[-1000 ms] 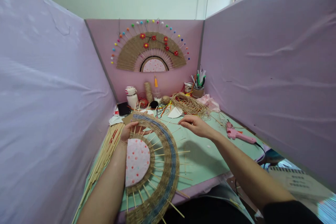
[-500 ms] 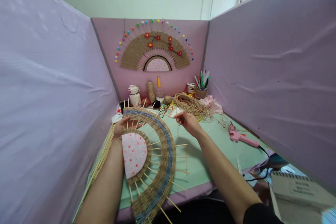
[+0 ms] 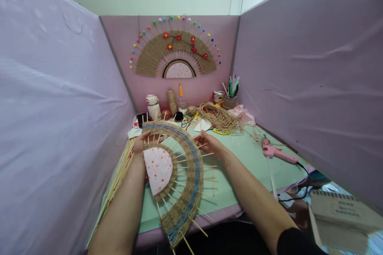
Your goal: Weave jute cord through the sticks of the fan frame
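A half-round woven fan [image 3: 191, 191] of tan cord, with a blue band and thin sticks poking out past its rim, stands tilted in front of me. Its inner half-disc [image 3: 158, 166] is white with pink dots. My left hand [image 3: 140, 143] grips the fan at its upper left end, the fingers partly hidden behind the weave and sticks. At the upper right rim, my right hand [image 3: 208, 143] has its fingers curled together against the fan's edge among the sticks. Whether a thin strand is also between those fingers is too small to make out.
A pink glue gun [image 3: 278, 153] with a black cord lies at the right. Behind are a coil of twine [image 3: 221, 116], a twine spool [image 3: 172, 102], a white bottle [image 3: 153, 107] and a tool cup [image 3: 229, 102]. Long sticks [image 3: 115, 187] line the left edge. A finished fan [image 3: 149, 55] hangs ahead.
My right hand has moved down and left, from beyond the rim to the fan's edge. The fan has shifted slightly right and turned a little, still in my left hand.
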`<control>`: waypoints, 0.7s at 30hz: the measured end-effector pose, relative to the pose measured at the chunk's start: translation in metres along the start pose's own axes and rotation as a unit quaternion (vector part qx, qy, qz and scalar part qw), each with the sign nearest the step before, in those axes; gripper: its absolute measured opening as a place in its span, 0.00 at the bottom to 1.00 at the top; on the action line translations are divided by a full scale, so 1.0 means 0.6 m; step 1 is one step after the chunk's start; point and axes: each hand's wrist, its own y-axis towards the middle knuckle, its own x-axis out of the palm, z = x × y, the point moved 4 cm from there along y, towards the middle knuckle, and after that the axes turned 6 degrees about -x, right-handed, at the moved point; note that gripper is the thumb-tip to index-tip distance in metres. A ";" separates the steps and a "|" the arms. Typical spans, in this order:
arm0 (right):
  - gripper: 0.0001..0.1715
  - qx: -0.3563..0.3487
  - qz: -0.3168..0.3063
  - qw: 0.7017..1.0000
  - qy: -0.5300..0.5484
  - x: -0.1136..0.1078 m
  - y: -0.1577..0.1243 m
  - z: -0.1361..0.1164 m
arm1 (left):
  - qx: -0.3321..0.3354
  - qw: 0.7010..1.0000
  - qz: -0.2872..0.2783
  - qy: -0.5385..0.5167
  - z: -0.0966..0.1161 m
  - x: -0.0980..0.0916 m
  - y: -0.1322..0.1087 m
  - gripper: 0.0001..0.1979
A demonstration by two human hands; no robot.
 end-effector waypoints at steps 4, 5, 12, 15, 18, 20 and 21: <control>0.25 0.033 -0.014 0.999 -0.021 -0.001 -0.006 0.009 | 0.008 1.000 0.014 0.002 -0.006 0.000 -0.001 0.20; 0.25 0.037 -0.014 0.999 -0.024 -0.003 -0.007 0.011 | 0.007 1.000 0.017 0.003 -0.008 0.000 -0.002 0.20; 0.24 0.051 -0.033 0.997 -0.052 -0.006 -0.014 0.017 | 0.012 0.997 0.075 -0.007 -0.015 -0.013 0.003 0.17; 0.23 0.047 -0.070 0.995 -0.046 -0.004 -0.016 0.018 | 0.000 0.998 0.066 -0.010 -0.016 -0.017 0.007 0.16; 0.22 0.051 -0.108 0.992 -0.036 -0.004 -0.017 0.018 | -0.007 0.998 0.058 -0.008 -0.017 -0.018 0.009 0.14; 0.22 0.058 -0.119 0.991 -0.032 -0.006 -0.019 0.018 | -0.011 0.998 0.066 -0.008 -0.019 -0.019 0.008 0.15; 0.21 0.064 -0.123 0.990 -0.030 -0.007 -0.021 0.018 | -0.012 0.997 0.072 -0.007 -0.020 -0.019 0.007 0.15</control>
